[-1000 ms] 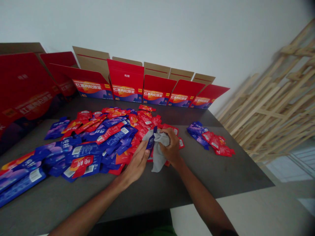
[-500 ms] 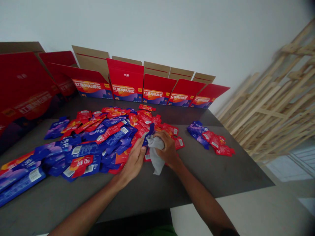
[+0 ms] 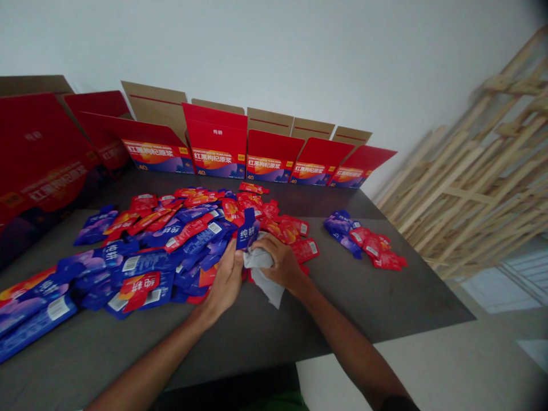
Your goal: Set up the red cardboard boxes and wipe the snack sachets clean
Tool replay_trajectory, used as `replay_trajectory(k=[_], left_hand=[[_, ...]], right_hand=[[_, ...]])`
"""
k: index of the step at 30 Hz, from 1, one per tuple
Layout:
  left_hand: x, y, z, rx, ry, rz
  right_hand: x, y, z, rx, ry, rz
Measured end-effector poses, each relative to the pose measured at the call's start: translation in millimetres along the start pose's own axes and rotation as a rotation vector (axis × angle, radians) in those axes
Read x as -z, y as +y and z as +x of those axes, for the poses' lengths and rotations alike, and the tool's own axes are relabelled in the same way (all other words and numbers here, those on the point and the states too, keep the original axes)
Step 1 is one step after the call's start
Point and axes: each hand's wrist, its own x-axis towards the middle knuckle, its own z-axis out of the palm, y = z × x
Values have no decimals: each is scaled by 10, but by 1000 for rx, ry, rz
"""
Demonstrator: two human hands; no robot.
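At the far left, a large red box (image 3: 38, 148) stands on the dark grey bench (image 3: 342, 308), its flap up against the pale, plain wall (image 3: 299, 57). A row of open red-and-blue boxes (image 3: 220, 145) runs rightward from it along the bench's back edge. In front spreads a heap of blue and red pouches (image 3: 192, 231), reaching from the left edge to the middle. At the heap's right part, the left hand (image 3: 226, 277) has its fingers grasping a blue pouch (image 3: 247, 233), raised over the bench; the right hand (image 3: 280, 260) has its fingers clenched around a light grey cloth (image 3: 268, 282), close against that pouch. Farther right lies a small cluster of pouches (image 3: 363, 240). Beyond the bench's right edge, slatted wooden frames (image 3: 462, 182) lean by the wall above a pale floor (image 3: 411, 365).
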Motion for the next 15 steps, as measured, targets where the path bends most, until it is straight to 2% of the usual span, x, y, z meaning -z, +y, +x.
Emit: replay_trajectory(k=[2,4,8,11,13,15], left_hand=[[34,22,39,-8,20,-18],[46,42,61,-23,-1,-27],[19,78,50,-35,-78,-24],[-19,73,38,19,-126,-59],[-45,32,60,96,-124,-113],[-64,-24,118,147,-65,-157]], right_hand=[[-47,-13,-19,19,-64,-33],[-55,-11,-24,29,-48,-41],[18,19,8,-42,134,8],[91,54,45,-130,275,-4],[136,87,63,-153,328,-17],[175,129,71,-140,325,-17]])
